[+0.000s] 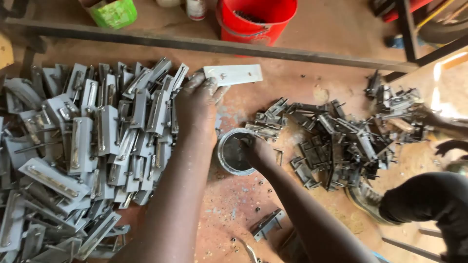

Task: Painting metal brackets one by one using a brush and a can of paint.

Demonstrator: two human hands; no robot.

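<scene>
My left hand (197, 104) is up over the edge of the big pile, fingers pinched shut on one end of a pale painted metal plate (234, 74). The plate sticks out flat to the right of my fingers, clear of the floor, with a small stud showing on its face. There's grey paint smeared across my knuckles.

My right hand (256, 151) is down in a small round tin (233, 152) sitting on the red-brown floor (229, 204), just right of my left wrist. My fingers are dipped inside the tin, past the rim; whether they're closed on anything in there I can't tell, they're hidden in the dark of it.

To my left lies the heap of grey painted plates (87, 146), many stacked on edge and overlapping, running from the top of the view down to the bottom corner. To my right, just beside the tin, there's a darker pile of bare metal brackets (331, 143), tangled together. One loose bracket (267, 224) lies alone on the floor below the tin, near my right forearm.

Across the top runs a long dark steel bar (204, 45). Behind it stand a red bucket (256, 19) and a green tub (114, 12). At the lower right, another person's dark-clothed leg and worn shoe (368, 197) rest against the bracket pile.
</scene>
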